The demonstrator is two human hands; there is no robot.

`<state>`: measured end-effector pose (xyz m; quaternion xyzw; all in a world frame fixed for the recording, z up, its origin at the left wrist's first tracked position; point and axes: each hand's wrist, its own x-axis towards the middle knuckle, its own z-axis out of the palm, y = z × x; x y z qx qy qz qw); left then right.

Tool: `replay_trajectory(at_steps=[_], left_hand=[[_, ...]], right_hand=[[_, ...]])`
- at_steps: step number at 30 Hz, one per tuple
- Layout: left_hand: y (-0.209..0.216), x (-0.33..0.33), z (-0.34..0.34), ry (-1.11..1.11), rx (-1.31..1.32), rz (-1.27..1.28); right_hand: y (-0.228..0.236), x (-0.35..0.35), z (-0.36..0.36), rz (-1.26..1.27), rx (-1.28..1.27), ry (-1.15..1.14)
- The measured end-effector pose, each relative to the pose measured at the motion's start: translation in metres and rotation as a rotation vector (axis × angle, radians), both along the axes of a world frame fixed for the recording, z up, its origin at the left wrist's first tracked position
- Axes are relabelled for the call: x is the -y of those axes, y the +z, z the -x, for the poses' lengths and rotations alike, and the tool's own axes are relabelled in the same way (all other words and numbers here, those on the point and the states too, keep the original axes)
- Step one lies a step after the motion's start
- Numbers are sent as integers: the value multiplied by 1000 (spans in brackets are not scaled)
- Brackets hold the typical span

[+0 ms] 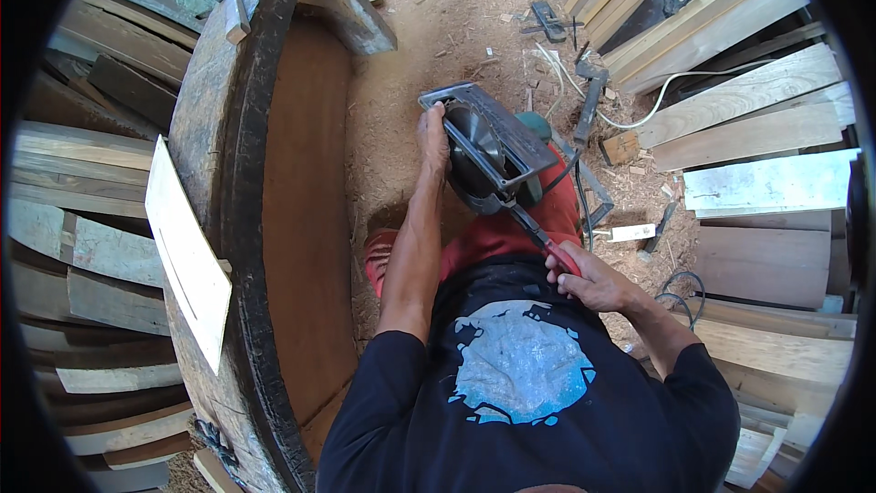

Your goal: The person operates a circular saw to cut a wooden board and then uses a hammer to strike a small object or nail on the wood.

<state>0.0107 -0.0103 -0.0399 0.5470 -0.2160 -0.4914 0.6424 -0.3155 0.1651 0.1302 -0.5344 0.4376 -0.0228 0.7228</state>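
An upturned circular saw (493, 132) rests on my lap, its flat metal base plate and round blade facing up. My left hand (432, 137) grips the saw's far left side, the thumb on the edge of the base plate. My right hand (589, 278) is closed round the red grip of a long dark metal hand tool (538, 233). The tool's far end reaches the near side of the saw, by the blade housing. Its jaws are too hidden to tell the exact kind.
To my left stands a worn wooden workbench (205, 110) bearing a hammer (237, 14) and a pale board (187, 260). Planks lean along both sides. A handsaw (652, 14) lies on boards at the far right. Cables (671, 96) and offcuts lie on the sawdust-covered floor (401, 73).
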Motion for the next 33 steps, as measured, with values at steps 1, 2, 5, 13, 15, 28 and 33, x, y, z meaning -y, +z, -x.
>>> replay_trajectory(at_steps=[1,2,5,13,15,28,33], left_hand=[[5,-2,2,8,-23,-2],[4,-2,2,9,-24,-3],[0,-3,-5,-1,-19,4],[6,-2,1,3,90,37],[5,-3,0,21,120,40],[13,-7,9,36,82,39],[13,-4,10,37,73,68]], right_hand=[[0,0,-1,-2,-23,-17],[-1,-2,-1,-3,-25,-17],[-7,-7,-4,-85,38,-169],[-35,-15,-11,-81,27,-7],[-36,-16,-11,-87,39,9],[-37,-22,-9,-173,142,-40],[-39,-20,-7,-201,163,-54]])
